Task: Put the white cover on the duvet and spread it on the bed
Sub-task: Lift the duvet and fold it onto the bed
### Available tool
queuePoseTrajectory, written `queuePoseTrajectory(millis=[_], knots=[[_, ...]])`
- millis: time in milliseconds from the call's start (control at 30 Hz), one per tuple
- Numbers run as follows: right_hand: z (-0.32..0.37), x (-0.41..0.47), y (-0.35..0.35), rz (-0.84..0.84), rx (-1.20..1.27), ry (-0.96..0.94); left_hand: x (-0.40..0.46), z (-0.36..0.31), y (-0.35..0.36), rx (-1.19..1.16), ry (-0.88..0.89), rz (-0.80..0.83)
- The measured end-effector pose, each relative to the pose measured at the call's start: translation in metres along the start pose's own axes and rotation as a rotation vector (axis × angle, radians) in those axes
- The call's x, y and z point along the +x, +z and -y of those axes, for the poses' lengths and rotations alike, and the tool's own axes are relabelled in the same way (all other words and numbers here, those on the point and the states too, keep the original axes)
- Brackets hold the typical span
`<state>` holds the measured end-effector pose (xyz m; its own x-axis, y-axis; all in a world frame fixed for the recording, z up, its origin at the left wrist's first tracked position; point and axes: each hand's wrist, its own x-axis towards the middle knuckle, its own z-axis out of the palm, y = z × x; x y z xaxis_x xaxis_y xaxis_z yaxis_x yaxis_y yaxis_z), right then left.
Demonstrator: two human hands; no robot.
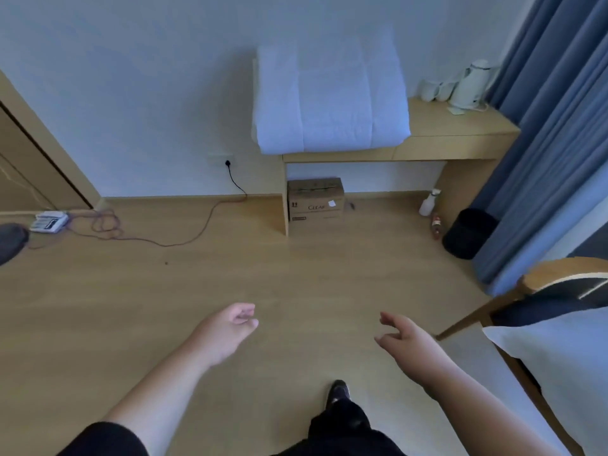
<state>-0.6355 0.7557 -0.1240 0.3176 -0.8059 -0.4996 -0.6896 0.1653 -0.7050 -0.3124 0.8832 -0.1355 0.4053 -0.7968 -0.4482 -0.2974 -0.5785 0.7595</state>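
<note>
Both forearms reach in from six o'clock, and the person's hands hang over bare floor [230, 264]: the left hand [230, 327] at about seven o'clock and the right hand [406, 340] at about five, each with fingers loosely curled and holding nothing. A dark shoe [339, 391] shows below them, pointing toward twelve.

Largest ahead is the duvet [330, 100], folded into a thick white quilted block at twelve o'clock, resting on the left end of the wooden tabletop [457, 126] against the wall and well apart from both hands. A chair [559, 281] with white fabric [559, 350] draped on it stands at three to four o'clock; whether that fabric is the cover cannot be told. Under the tabletop sits a cardboard box [316, 200], and a white kettle [472, 82] stands at one o'clock.

The step in hand looks like fetching the duvet. It would go best gripped from beneath at both ends, so the folds stay together and nothing sweeps the kettle.
</note>
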Motion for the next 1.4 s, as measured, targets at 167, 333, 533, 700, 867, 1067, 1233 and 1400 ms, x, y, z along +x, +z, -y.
queuePoseTrajectory(millis=[167,333,533,700,867,1067,1233,1400], knots=[[0.064,0.136,-0.032,0.047,-0.015,-0.047,0.105,-0.056,-0.023,-0.014,-0.033,-0.067],[0.163,0.252,-0.073,0.109,-0.105,-0.17,0.178,-0.12,-0.066,-0.028,-0.056,-0.187],[0.258,0.356,-0.081,0.122,-0.115,-0.253,0.264,-0.171,-0.122,0.038,-0.015,-0.228],[0.304,0.433,-0.067,0.117,-0.112,-0.228,0.358,-0.19,-0.173,0.072,0.02,-0.196],[0.369,0.515,-0.065,0.033,-0.09,-0.177,0.482,-0.221,-0.224,0.199,0.109,-0.113],[0.433,0.592,-0.088,-0.131,-0.051,-0.127,0.625,-0.309,-0.274,0.498,0.32,0.007],[0.457,0.668,-0.12,-0.337,-0.159,-0.128,0.74,-0.4,-0.28,0.63,0.546,0.046],[0.487,0.743,-0.144,-0.504,-0.38,-0.187,0.844,-0.482,-0.277,0.741,0.712,0.025]])
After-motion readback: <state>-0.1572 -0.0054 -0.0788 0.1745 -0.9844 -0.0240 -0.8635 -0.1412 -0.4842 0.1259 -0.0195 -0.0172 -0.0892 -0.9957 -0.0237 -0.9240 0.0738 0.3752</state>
